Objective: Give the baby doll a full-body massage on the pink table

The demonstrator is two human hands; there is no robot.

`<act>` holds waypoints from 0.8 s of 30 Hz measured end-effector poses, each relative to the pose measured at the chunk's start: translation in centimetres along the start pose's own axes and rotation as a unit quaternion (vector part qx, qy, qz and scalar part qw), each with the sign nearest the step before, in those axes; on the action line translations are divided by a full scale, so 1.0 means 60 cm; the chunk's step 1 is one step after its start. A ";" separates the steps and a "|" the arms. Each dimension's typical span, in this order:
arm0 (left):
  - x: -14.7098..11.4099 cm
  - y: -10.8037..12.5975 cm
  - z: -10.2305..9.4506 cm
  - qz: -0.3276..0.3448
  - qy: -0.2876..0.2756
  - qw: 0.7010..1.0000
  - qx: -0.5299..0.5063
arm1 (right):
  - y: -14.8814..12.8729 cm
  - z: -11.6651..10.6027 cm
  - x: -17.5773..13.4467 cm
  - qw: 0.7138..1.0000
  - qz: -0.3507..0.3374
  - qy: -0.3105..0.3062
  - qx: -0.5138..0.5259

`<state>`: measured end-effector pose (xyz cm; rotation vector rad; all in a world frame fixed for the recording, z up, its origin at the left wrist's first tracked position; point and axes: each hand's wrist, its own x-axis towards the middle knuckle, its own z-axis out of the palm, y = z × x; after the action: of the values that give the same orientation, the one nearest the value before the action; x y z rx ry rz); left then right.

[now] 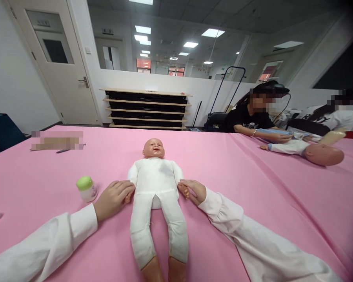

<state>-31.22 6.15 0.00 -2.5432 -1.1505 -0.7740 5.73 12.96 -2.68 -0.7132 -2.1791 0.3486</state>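
A baby doll (154,176) with a white cloth body lies face up, its head away from me and its feet at the lower edge of the view. My left hand (113,196) has its fingers curled over the doll's wrist at the left, and the small doll hand (128,197) shows beneath them. On the other side, my right hand (195,190) holds the doll's other hand (183,190) between fingers and thumb. Both doll arms rest down along its sides. Left of my left hand stands a small jar (87,192) with a green lid.
A pink cloth (223,164) covers the table. A blurred paper (57,141) and a pen (67,149) lie at the far left. At the right, two people sit by another doll (323,154) and a bottle (332,137). Stacked boards (147,109) stand by the wall.
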 end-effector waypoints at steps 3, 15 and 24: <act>-0.024 -0.005 0.014 0.046 -0.020 0.999 0.015 | -0.010 0.008 -0.006 1.000 -0.003 0.000 0.010; 0.103 -0.062 -0.003 -0.399 0.346 0.735 -0.426 | 0.081 -0.042 0.100 0.893 0.181 0.308 0.272; 0.092 -0.151 0.082 -0.586 0.440 0.556 -0.392 | 0.174 -0.007 0.046 0.883 0.251 0.339 0.205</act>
<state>-33.21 17.64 -0.98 -0.6997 -2.1641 -2.8652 8.51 23.00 -5.55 -0.9706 -1.1872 0.6837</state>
